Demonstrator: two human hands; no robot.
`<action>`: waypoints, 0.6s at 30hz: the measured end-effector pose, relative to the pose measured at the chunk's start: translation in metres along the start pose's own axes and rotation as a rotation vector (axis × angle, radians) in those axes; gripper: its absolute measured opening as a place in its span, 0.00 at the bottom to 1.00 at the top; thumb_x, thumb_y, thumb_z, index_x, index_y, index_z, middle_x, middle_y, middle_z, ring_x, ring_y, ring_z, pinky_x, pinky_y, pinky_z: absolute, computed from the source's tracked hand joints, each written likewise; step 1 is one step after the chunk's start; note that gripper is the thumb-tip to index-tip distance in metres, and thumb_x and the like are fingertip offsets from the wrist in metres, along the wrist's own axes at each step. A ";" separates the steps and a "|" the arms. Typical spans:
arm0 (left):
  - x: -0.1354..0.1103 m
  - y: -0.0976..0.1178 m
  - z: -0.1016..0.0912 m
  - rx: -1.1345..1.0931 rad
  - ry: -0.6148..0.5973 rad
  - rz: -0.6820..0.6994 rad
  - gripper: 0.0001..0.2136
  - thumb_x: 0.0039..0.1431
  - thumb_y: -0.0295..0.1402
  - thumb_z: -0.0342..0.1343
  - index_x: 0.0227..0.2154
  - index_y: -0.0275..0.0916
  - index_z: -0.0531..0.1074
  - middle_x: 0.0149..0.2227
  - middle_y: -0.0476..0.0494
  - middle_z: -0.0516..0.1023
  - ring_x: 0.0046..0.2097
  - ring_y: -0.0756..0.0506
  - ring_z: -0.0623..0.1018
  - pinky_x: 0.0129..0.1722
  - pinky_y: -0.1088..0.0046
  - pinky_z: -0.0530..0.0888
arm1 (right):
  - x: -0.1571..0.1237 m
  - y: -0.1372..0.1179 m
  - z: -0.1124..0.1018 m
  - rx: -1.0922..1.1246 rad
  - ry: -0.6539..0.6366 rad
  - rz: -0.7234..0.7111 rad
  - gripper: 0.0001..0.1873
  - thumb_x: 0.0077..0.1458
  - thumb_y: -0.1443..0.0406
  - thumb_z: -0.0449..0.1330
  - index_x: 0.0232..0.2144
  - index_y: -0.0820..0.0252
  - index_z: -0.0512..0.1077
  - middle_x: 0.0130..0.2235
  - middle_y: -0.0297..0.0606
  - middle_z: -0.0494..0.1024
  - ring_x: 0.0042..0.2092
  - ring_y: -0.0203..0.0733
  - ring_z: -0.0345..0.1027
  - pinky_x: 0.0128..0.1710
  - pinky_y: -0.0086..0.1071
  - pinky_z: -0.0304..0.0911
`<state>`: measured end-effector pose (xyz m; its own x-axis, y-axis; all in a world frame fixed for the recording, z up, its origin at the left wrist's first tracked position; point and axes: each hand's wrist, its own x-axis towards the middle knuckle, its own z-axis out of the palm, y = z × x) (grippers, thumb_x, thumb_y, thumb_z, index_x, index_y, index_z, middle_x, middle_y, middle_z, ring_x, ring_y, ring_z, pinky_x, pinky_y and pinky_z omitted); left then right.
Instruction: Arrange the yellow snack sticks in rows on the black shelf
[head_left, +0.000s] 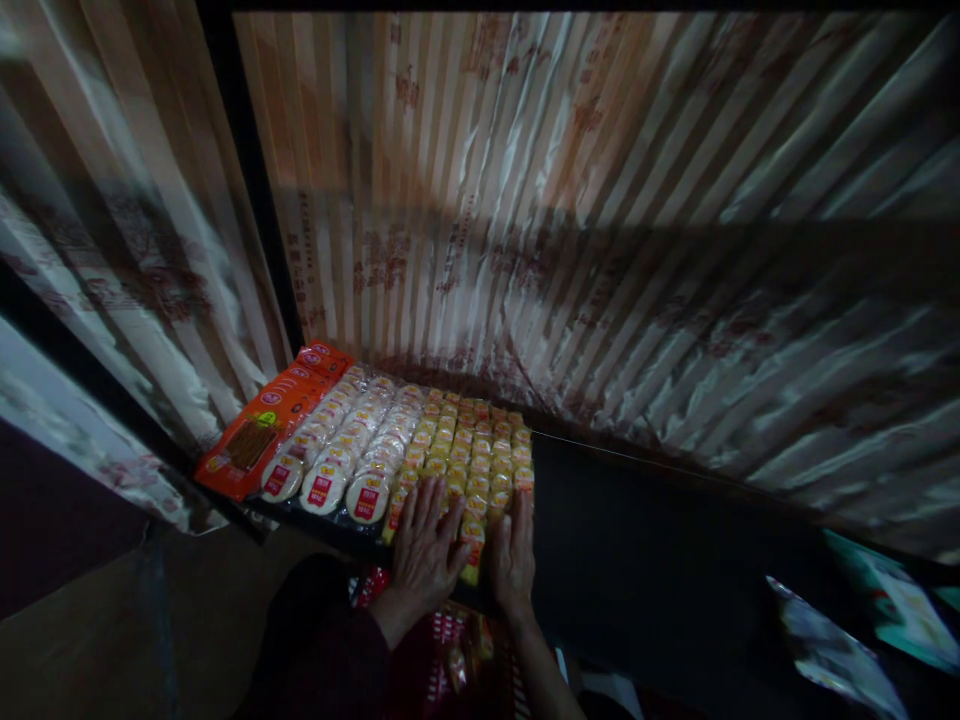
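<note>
My left hand lies flat with fingers spread on the near end of the rows of small yellow snack packets on a dark shelf. My right hand rests beside it, fingers stretched out over the same yellow packets at their right edge. Neither hand grips anything. To the left of the yellow packets stand rows of round white packets with red labels. Orange flat packs lie at the far left of the shelf.
Striped curtains or wall panels rise behind the shelf. The shelf's right part is dark and bare. A red bag of more packets sits below my hands. Blurred colourful packages show at the lower right.
</note>
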<state>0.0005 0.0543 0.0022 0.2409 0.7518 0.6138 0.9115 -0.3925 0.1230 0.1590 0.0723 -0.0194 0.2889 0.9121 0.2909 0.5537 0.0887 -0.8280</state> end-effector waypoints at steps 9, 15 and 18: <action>0.032 -0.005 -0.006 -0.034 -0.038 0.055 0.29 0.60 0.45 0.48 0.63 0.45 0.52 0.65 0.38 0.54 0.67 0.38 0.50 0.63 0.52 0.48 | 0.028 -0.016 -0.005 -0.225 0.001 -0.232 0.32 0.63 0.53 0.37 0.64 0.62 0.51 0.67 0.43 0.48 0.68 0.48 0.35 0.64 0.54 0.40; 0.046 -0.020 -0.009 -0.042 -0.077 0.046 0.30 0.59 0.45 0.49 0.63 0.44 0.52 0.66 0.39 0.53 0.67 0.37 0.50 0.63 0.53 0.51 | 0.049 -0.030 -0.004 -0.276 -0.043 -0.249 0.30 0.63 0.54 0.38 0.63 0.58 0.53 0.68 0.39 0.47 0.68 0.46 0.36 0.65 0.53 0.40; 0.033 -0.022 -0.011 -0.037 -0.075 0.036 0.30 0.59 0.44 0.49 0.64 0.44 0.51 0.67 0.41 0.51 0.67 0.37 0.49 0.64 0.51 0.49 | 0.047 -0.028 -0.002 -0.275 -0.044 -0.254 0.31 0.63 0.53 0.37 0.62 0.61 0.55 0.67 0.43 0.51 0.68 0.48 0.39 0.65 0.53 0.40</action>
<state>-0.0153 0.0820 0.0289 0.2984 0.7738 0.5587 0.8891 -0.4382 0.1321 0.1588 0.1118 0.0181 0.0852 0.8915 0.4448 0.7940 0.2090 -0.5709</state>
